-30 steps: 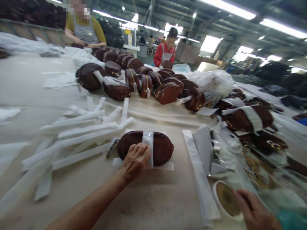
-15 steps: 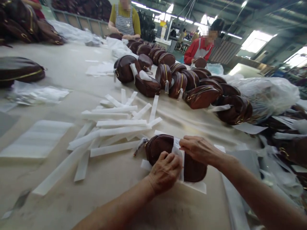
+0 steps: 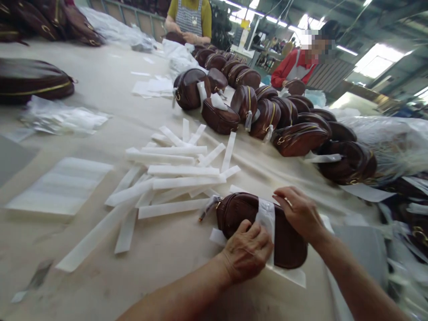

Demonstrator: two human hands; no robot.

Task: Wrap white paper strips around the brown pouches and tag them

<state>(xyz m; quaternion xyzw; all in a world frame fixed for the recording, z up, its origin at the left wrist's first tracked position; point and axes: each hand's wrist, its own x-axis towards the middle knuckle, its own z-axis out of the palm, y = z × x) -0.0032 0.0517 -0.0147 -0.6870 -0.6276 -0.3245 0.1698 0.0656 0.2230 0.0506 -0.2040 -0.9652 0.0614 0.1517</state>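
Observation:
A dark brown leather bag (image 3: 290, 246) lies on the table in front of me, a white strip (image 3: 266, 213) wrapped across its middle. My left hand (image 3: 249, 250) is closed, its curled fingers pressed on the strip at the bag's near side. At the far edge, my right hand (image 3: 298, 215) has its fingers bent over the bag, just right of the strip. A covered zip pull (image 3: 210, 207) sticks out from the bag's left end. Beneath the bag, white paper (image 3: 290, 275) shows at the edges.
Loose white strips (image 3: 183, 183) lie heaped left of the bag. Behind them stand rows of brown bags (image 3: 264, 118). A stack of white sheets (image 3: 62, 185) and clear plastic packets (image 3: 63, 117) are at left. Two people work across the table; a plastic bundle (image 3: 394, 142) is at right.
The view has shifted, so the scene sits further right. My right hand has moved off the strip to the bag's edge beside it. The left hand stays on the strip.

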